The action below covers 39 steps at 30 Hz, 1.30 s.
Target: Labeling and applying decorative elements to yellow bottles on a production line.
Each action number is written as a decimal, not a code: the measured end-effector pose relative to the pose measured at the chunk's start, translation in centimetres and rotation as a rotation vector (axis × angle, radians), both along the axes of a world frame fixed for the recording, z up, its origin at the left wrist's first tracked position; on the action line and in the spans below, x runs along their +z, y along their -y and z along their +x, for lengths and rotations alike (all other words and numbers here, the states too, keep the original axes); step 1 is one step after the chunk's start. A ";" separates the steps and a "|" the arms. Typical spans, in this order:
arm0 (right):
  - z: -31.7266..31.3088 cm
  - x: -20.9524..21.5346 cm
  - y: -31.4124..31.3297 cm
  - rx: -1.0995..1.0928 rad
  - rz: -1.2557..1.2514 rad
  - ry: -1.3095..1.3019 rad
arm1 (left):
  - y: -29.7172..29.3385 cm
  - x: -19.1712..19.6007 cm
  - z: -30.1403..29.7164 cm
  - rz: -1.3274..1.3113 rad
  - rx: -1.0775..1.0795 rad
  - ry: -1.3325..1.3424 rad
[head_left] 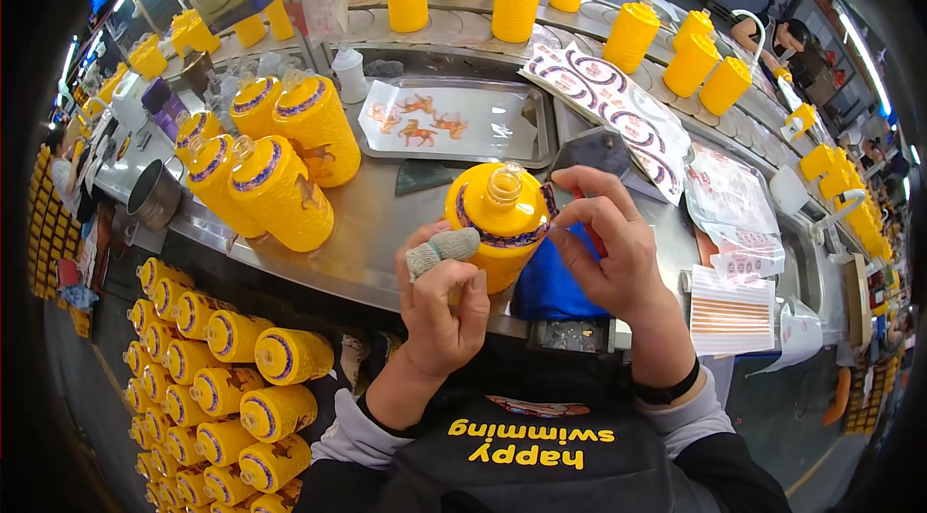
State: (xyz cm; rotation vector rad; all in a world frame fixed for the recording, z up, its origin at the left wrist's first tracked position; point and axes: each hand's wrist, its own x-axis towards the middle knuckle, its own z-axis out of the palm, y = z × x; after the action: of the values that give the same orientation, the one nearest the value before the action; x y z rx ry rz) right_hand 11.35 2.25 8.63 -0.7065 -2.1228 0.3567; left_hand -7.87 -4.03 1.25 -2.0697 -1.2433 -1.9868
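My right hand (608,247) had thumb and forefinger drawn together on the loose end of a narrow dark purple patterned strip (549,201), at the right side of a textured yellow bottle with a clear neck (502,215). A red object, mostly hidden, lay behind my right fingers. My left hand (444,305), one finger wrapped in a grey knitted sleeve (442,252), was curled at the bottle's near left side; I could not tell whether it was clamped on anything.

The bottle stood upright in front of me, the strip running round its shoulder, with a shiny blue object (555,286) just beside it, below my right hand. Under my work spread a stainless steel bench (377,223). Beyond the bottle was a shallow metal tray (547,131), bearing a white sheet with brown horse-shaped decals (418,134). To my left a cluster of yellow bottles with patterned bands (280,194) stood close together, near a grey metal mug (154,196). To my right were white sheets printed with dark curved strips (608,78) and, nearer, a white sheet with brown stripes (731,310).

Farther out, plain yellow bottles (517,6) stood along a conveyor (454,20). Many banded bottles (222,387) were stacked on their sides at my lower left. A co-worker (772,40) bent forward at the upper right.
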 end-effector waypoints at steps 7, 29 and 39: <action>0.3 -0.1 -1.6 -0.125 0.144 0.021 | 0.1 0.2 -0.2 -0.042 -0.021 0.050; 1.3 -1.0 -1.2 -0.232 0.092 0.039 | 0.6 2.3 2.0 0.024 0.069 -0.213; 1.0 -0.4 -0.6 0.045 -0.207 -0.029 | 0.6 1.8 1.6 -0.031 0.103 -0.094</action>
State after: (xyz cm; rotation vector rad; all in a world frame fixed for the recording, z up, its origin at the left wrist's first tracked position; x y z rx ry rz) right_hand 12.35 2.82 8.22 -0.7666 -2.0960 0.6145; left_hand -6.28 -4.60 3.04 -2.0414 -1.3419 -1.8168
